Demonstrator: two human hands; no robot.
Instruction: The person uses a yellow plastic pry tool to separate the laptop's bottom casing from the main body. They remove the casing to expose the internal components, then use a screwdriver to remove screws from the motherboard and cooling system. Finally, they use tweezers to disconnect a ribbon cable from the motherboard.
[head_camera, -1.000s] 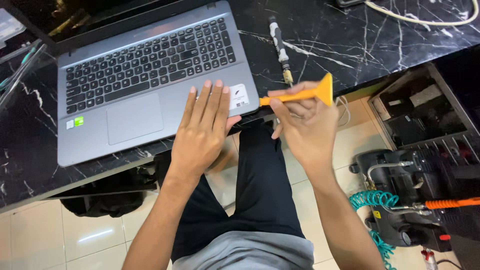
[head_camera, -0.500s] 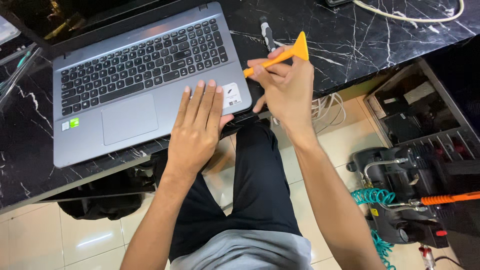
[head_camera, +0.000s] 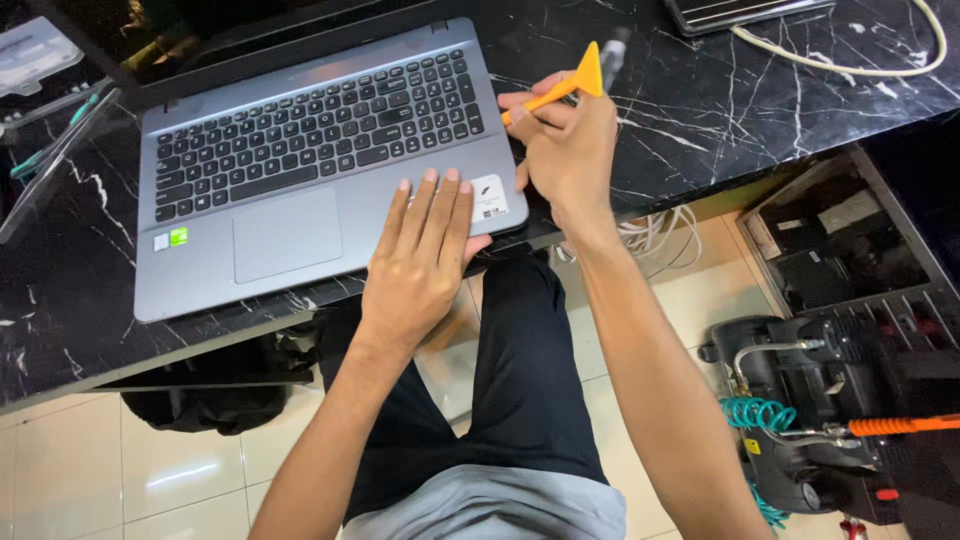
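A grey open laptop (head_camera: 300, 190) lies on a black marble table (head_camera: 720, 110). My left hand (head_camera: 420, 262) rests flat on the laptop's front right corner, fingers together over the palm rest near a white sticker (head_camera: 490, 198). My right hand (head_camera: 560, 145) holds an orange plastic pry tool (head_camera: 565, 88) just beside the laptop's right edge, its wide flat end pointing up and away. A dark slim tool lies on the table behind the pry tool, mostly hidden.
A white cable (head_camera: 850, 55) curls at the table's far right. An air compressor (head_camera: 800, 400) with a teal coiled hose (head_camera: 765, 415) stands on the tiled floor at right. A dark bag (head_camera: 200, 395) lies under the table. White wires (head_camera: 655, 240) hang below the table edge.
My right hand has moved the orange pry tool up and left, from below the table edge to beside the laptop's right side. My left hand stays flat on the corner.
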